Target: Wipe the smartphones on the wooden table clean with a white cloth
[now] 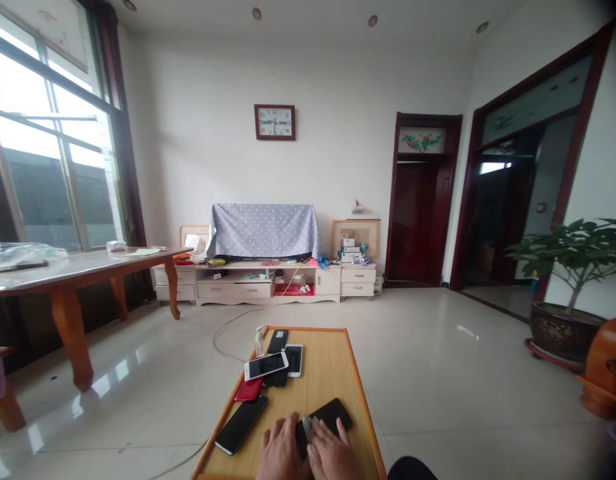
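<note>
- On the low wooden bench (324,357) right in front of me, a dark phone (337,414) lies aslant near my end, its far end pointing up and to the right.
- My left hand (282,448) is at the left end of that phone, fingers bent and close together; I cannot tell whether they grip its edge or only rest against it.
- My right hand (333,448) lies over the phone's lower side, fingers stretched out, one of them set apart from the others.
- Between my two hands a grey cloth (307,425) shows on the phone, partly hidden by my right fingers; I cannot tell how firmly I hold it.
- To the left, along the bench's edge, a black phone (241,425) lies tilted, with a red phone (249,390) just beyond it.
- Past these, a white phone (266,366) with a dark screen lies across the pile, overlapping a second white phone (295,361) and a black device (276,380).
- At the bench's far left corner, a clear pump bottle (259,342) stands upright beside another dark device (278,341).
</note>
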Action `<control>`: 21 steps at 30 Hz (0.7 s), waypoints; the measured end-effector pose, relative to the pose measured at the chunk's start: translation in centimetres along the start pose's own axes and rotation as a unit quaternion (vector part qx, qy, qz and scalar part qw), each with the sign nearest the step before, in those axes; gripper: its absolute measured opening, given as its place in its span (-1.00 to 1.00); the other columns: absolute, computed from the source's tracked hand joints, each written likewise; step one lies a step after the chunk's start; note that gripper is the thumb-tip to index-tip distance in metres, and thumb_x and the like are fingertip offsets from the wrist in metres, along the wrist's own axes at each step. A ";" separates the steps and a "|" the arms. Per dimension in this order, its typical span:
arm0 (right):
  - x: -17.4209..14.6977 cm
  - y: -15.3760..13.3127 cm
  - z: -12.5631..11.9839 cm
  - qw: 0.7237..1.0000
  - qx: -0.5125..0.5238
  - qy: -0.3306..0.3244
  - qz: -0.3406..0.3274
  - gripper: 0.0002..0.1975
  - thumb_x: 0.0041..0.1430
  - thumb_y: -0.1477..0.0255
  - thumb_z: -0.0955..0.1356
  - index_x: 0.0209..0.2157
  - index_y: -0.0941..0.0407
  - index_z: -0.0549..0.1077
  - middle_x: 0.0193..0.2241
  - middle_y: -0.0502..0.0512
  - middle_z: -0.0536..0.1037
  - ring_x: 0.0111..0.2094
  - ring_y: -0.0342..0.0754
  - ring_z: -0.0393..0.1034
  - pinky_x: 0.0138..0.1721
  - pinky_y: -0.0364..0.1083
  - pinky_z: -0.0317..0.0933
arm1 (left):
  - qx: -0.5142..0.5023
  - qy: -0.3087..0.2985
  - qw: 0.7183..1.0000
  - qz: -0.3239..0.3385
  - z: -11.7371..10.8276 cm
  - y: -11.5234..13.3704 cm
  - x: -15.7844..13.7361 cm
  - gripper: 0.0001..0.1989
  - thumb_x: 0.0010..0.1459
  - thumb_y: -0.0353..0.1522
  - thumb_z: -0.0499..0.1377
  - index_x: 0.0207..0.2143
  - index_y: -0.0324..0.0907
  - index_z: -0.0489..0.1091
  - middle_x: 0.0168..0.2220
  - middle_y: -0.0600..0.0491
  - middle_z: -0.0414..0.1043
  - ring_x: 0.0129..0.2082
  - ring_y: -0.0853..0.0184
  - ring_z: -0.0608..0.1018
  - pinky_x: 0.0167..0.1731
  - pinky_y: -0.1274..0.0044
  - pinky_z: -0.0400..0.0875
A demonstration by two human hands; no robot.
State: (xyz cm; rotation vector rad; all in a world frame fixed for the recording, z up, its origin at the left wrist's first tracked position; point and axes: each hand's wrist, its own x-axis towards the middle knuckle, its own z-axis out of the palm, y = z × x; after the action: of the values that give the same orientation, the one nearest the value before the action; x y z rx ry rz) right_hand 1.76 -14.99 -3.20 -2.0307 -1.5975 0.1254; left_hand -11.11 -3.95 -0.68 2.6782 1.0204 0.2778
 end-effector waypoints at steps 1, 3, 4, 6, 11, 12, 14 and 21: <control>-0.1 0.3 0.3 1.000 0.000 0.002 -0.002 -0.56 0.43 0.26 0.10 0.20 -0.19 0.39 0.22 -0.01 0.37 0.26 0.15 0.23 0.35 0.31 -0.14 | 0.004 -0.005 1.000 -0.010 0.0 0.0 0.0 -0.32 0.09 -0.11 0.05 0.25 -0.14 0.18 0.24 -0.10 0.31 0.24 0.16 0.29 0.20 0.35 0.03; -0.1 0.8 0.9 1.000 -0.005 0.008 -0.001 -0.57 0.42 0.26 0.11 0.19 -0.21 0.40 0.21 -0.03 0.38 0.25 0.15 0.24 0.34 0.30 -0.10 | 0.007 -0.015 1.000 -0.025 0.0 -0.1 0.1 -0.27 0.06 -0.10 0.05 0.28 -0.15 0.16 0.28 -0.10 0.27 0.26 0.13 0.27 0.22 0.32 0.02; -0.1 0.9 1.1 1.000 -0.008 0.008 0.000 -0.57 0.42 0.26 0.12 0.19 -0.21 0.40 0.21 -0.03 0.38 0.25 0.15 0.24 0.33 0.30 -0.09 | 0.006 -0.020 0.999 -0.028 0.0 -0.1 0.2 -0.25 0.05 -0.10 0.06 0.28 -0.15 0.16 0.28 -0.10 0.26 0.26 0.13 0.27 0.22 0.32 0.03; -0.2 0.7 1.1 1.000 -0.012 0.001 0.000 -0.57 0.42 0.26 0.12 0.20 -0.19 0.39 0.22 -0.01 0.37 0.26 0.14 0.23 0.34 0.28 -0.09 | 0.005 -0.027 0.999 -0.026 -0.2 -0.1 0.1 -0.24 0.01 -0.13 0.07 0.29 -0.15 0.16 0.28 -0.09 0.26 0.26 0.12 0.28 0.22 0.31 0.03; -1.2 -1.6 -0.3 1.000 -0.028 -0.002 0.008 -0.53 0.43 0.28 0.09 0.27 -0.05 0.32 0.27 0.07 0.32 0.32 0.09 0.13 0.37 0.25 -0.22 | 0.001 -0.014 1.000 -0.001 -1.2 0.5 -0.4 -0.27 0.02 -0.14 0.07 0.27 -0.15 0.19 0.26 -0.09 0.30 0.24 0.11 0.31 0.21 0.31 0.03; -1.3 -2.0 -0.6 0.999 -0.029 0.000 0.014 -0.52 0.43 0.31 0.07 0.26 -0.03 0.32 0.27 0.07 0.32 0.32 0.07 0.11 0.37 0.24 -0.25 | -0.001 -0.017 1.000 0.002 -1.3 0.5 -0.4 -0.26 0.03 -0.14 0.07 0.28 -0.13 0.18 0.27 -0.08 0.28 0.25 0.11 0.28 0.22 0.32 0.00; -1.4 -2.5 -1.1 0.999 -0.032 -0.004 0.023 -0.52 0.43 0.35 0.06 0.25 0.02 0.34 0.29 0.08 0.29 0.33 0.05 0.09 0.38 0.22 -0.28 | -0.004 -0.025 1.000 0.006 -1.3 0.5 -0.2 -0.23 0.02 -0.14 0.09 0.29 -0.13 0.14 0.28 -0.08 0.26 0.26 0.11 0.27 0.24 0.32 -0.05; -1.4 -2.4 -1.3 0.999 -0.029 -0.031 0.020 -0.52 0.44 0.37 0.05 0.26 0.03 0.32 0.29 0.10 0.30 0.35 0.00 0.05 0.38 0.19 -0.42 | -0.013 -0.037 0.999 0.005 -1.2 -0.1 0.8 -0.14 -0.04 -0.16 0.17 0.32 -0.13 0.02 0.28 -0.06 0.26 0.28 0.12 0.21 0.24 0.33 -0.06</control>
State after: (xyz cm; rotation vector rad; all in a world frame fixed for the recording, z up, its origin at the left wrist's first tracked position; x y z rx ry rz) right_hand -0.28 -16.43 -1.34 -2.1230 -1.6146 0.1596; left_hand -10.91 -3.11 0.46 2.6499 0.9762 0.1899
